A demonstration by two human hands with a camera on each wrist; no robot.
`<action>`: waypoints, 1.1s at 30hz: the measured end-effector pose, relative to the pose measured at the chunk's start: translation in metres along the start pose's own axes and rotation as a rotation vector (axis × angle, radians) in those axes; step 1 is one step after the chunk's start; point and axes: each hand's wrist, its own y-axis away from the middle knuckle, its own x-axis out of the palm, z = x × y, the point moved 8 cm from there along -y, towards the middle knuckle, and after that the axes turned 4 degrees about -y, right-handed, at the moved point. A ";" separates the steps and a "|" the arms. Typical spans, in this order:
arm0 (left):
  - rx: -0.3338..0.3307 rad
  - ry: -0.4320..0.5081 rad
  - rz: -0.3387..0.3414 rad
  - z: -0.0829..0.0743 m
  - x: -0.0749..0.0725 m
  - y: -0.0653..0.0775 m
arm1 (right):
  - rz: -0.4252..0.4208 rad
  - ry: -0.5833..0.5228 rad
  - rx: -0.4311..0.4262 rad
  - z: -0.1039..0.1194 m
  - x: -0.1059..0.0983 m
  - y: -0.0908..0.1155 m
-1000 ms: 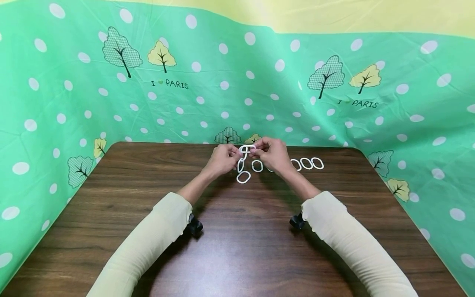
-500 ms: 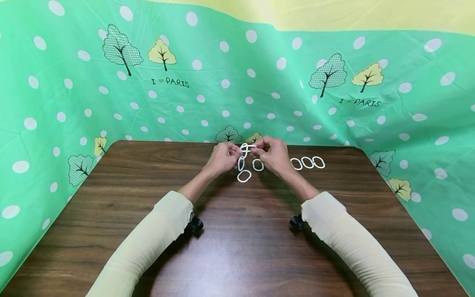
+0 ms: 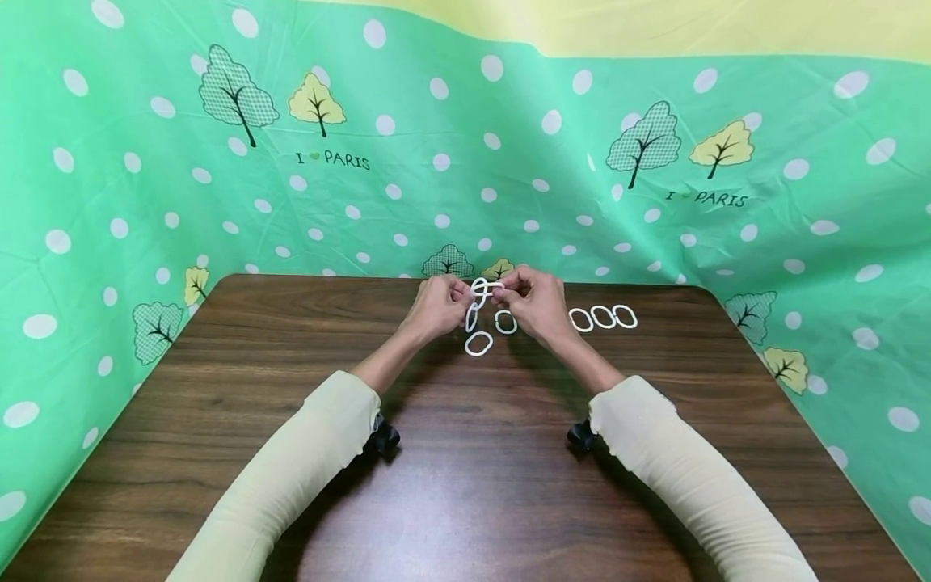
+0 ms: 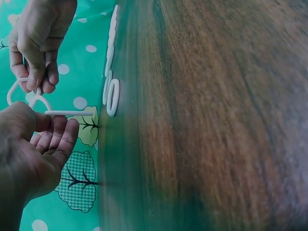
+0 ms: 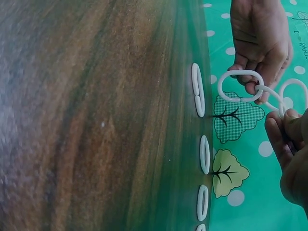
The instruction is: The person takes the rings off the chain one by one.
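Note:
Above the far edge of the table, my left hand [image 3: 440, 307] pinches a white oval chain link [image 3: 478, 280] between thumb and fingers. A second white link [image 5: 240, 72] hangs joined to it by my left fingers. My right hand [image 3: 534, 301] pinches another white link [image 5: 293, 80], which meets the left hand's link; whether it passes through is too small to tell. The two hands are close together, fingertips a little apart. Below them, a loose link [image 3: 478, 356] lies flat on the table, with one more link [image 3: 497, 322] to its right.
Several more white links [image 3: 635, 316] lie in a row on the brown wooden table [image 3: 465, 469], right of the right hand and partly behind it. A green dotted cloth [image 3: 393, 105] hangs behind and on both sides. Black wrist cameras [image 3: 384, 440] sit under the sleeves.
Both hands keep their pinch on the links with only slight motion. The right hand's link has shifted slightly right relative to the left hand's link. The links on the table stay put.

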 end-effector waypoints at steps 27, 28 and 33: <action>0.025 -0.067 -0.082 0.026 -0.015 -0.010 | 0.031 -0.020 0.159 -0.015 -0.005 -0.003; 0.013 -0.062 -0.077 0.021 -0.017 -0.005 | 0.037 -0.019 0.163 -0.016 -0.004 -0.003; -0.004 -0.051 -0.080 0.014 -0.017 0.001 | 0.085 0.046 0.177 -0.023 -0.003 -0.001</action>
